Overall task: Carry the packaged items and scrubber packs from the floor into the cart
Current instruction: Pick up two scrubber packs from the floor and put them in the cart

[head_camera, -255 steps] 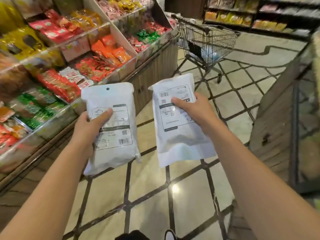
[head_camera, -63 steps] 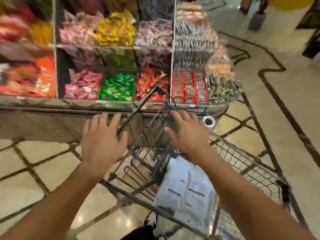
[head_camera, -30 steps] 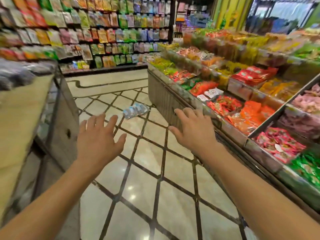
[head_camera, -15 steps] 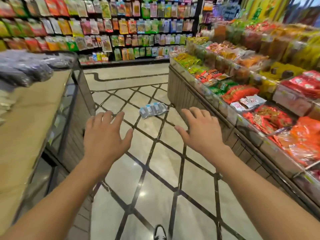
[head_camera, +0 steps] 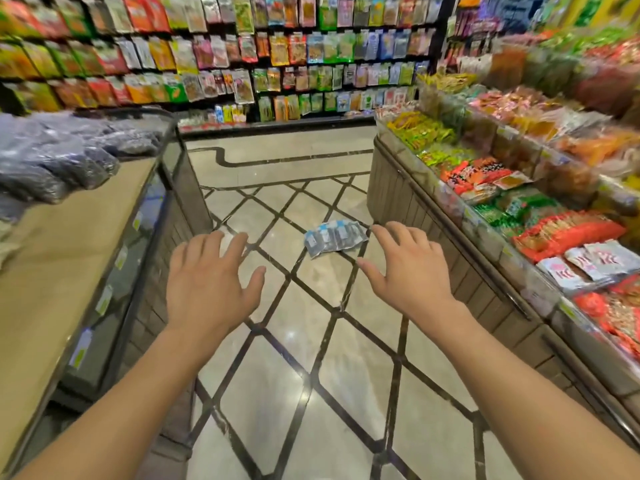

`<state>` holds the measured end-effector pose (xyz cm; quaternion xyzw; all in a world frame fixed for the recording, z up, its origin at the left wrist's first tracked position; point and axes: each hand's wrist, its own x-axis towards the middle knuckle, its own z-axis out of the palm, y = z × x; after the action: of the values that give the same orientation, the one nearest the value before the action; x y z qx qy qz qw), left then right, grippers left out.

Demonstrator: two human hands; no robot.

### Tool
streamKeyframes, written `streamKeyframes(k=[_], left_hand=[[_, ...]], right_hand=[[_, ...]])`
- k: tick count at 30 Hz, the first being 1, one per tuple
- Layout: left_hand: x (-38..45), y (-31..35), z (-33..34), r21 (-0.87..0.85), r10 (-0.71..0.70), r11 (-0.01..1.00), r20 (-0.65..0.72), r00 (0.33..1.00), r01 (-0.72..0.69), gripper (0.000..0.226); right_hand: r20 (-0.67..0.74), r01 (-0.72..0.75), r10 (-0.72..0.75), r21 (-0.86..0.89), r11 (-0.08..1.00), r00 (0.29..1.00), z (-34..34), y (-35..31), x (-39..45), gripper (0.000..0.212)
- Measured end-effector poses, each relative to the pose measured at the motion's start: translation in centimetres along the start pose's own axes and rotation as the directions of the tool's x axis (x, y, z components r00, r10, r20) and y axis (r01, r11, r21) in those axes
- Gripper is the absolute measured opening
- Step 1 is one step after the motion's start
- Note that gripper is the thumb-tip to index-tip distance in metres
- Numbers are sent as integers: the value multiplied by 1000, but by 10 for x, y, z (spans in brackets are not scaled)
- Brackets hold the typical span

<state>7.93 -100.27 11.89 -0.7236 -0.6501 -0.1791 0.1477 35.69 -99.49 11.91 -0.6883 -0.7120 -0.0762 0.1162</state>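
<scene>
Between display counters, scrubber packs (head_camera: 335,239)

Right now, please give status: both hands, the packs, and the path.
Left hand open, right hand open, both empty. Packs lie on floor ahead, untouched. Aisle to them shows nothing in the way.

Shop aisle with diamond-tiled floor (head_camera: 353,368), a row of scrubber packs (head_camera: 335,239) lying flat on it ahead, left hand (head_camera: 207,285) and right hand (head_camera: 407,271) outstretched palms down, fingers spread, holding nothing, snack bins (head_camera: 540,216) at right
</scene>
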Motion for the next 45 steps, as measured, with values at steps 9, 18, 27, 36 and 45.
streamKeyframes(k=[9,18,27,36,45], left_hand=[[137,-26,101,-43,16,999,28,999,-14,60],[290,-54,182,-88,47,995,85,995,-40,65],[411,-58,251,-67,65,996,128,990,-57,66],[540,-37,326,28,44,998,177,983,-50,68],[665,-23,387,57,14,998,195,981,-26,63]], right_hand=[[-32,-8,8,-4,1000,999,64,-1,153,63],[-33,-53,52,-32,998,998,100,-12,299,57],[-24,-62,61,-8,998,998,139,-7,425,56],[5,-33,33,25,999,999,197,30,571,61],[42,2,-2,14,1000,999,240,76,714,61]])
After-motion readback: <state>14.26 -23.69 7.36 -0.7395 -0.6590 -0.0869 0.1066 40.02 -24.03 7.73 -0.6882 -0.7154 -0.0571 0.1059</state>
